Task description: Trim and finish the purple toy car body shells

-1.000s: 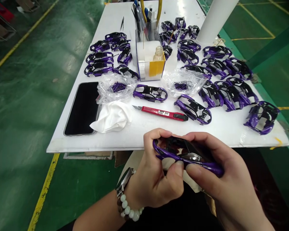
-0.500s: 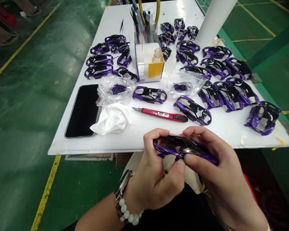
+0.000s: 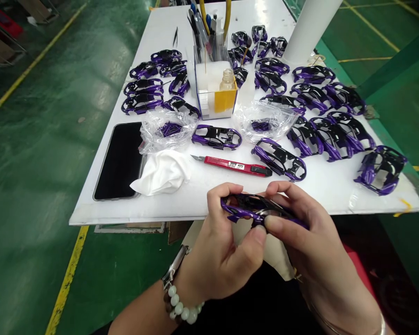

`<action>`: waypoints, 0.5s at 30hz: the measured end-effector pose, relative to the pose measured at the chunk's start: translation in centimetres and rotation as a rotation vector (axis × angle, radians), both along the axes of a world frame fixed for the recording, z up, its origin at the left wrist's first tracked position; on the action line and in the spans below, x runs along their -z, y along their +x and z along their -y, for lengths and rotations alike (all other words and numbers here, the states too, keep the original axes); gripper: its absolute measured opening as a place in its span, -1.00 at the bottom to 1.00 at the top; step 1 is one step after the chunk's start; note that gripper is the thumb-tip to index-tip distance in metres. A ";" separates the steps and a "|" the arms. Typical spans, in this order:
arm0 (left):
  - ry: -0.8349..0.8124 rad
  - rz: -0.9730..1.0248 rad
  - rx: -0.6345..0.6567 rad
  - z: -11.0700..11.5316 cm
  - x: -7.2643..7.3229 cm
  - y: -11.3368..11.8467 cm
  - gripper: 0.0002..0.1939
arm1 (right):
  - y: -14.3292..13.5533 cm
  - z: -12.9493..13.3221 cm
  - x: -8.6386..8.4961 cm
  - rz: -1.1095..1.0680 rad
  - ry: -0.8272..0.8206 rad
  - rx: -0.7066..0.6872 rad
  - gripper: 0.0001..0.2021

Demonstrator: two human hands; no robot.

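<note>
A purple and black toy car body shell (image 3: 246, 215) is held between both hands just in front of the table's near edge. My left hand (image 3: 226, 253) grips its left end, index finger curled over the far side and thumb pressing at the lower near edge. Closed round the right end is my right hand (image 3: 309, 232), its thumb on the near side beside the left thumb. What lies under the thumb tips is hidden. Beyond the hands lie a red utility knife (image 3: 235, 165) with its blade out and two more shells (image 3: 217, 137), (image 3: 279, 159).
A black-screened phone (image 3: 118, 160) and a crumpled white cloth (image 3: 162, 173) lie at the left. Bags of small purple parts (image 3: 170, 129) flank a tool holder (image 3: 214, 100) with a glass bottle (image 3: 227, 80). Several shells cover both sides; a white pillar (image 3: 312, 30) stands back right.
Both hands have shifted slightly left with the shell, and it has tilted a little, so its near side shows differently. Both still grip it. The things on the table have stayed put.
</note>
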State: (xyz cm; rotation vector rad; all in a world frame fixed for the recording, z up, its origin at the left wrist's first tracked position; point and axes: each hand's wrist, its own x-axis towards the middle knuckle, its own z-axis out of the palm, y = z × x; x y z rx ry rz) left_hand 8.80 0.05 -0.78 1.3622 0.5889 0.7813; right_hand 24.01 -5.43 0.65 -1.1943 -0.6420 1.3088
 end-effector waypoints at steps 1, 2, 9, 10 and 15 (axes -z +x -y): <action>0.042 0.001 0.018 -0.4 0.0 -0.3 -0.57 | 0.0 -0.1 -0.1 0.014 0.017 0.001 -0.66; 0.097 -0.008 0.028 -0.8 0.0 -0.8 -0.55 | 0.0 -0.2 -0.2 0.044 0.037 0.006 -0.66; 0.385 -0.300 0.174 -4.4 -4.1 -3.3 -0.79 | -0.1 -0.5 -1.8 0.466 0.194 0.025 -0.50; 0.386 -0.346 0.254 -4.8 -4.7 -3.3 -0.83 | 0.0 -0.5 -2.0 0.479 0.196 -0.002 -0.50; 0.249 -0.296 0.401 -5.7 -5.4 -3.0 -0.83 | 0.6 -0.9 -2.4 0.458 0.181 -0.117 -0.52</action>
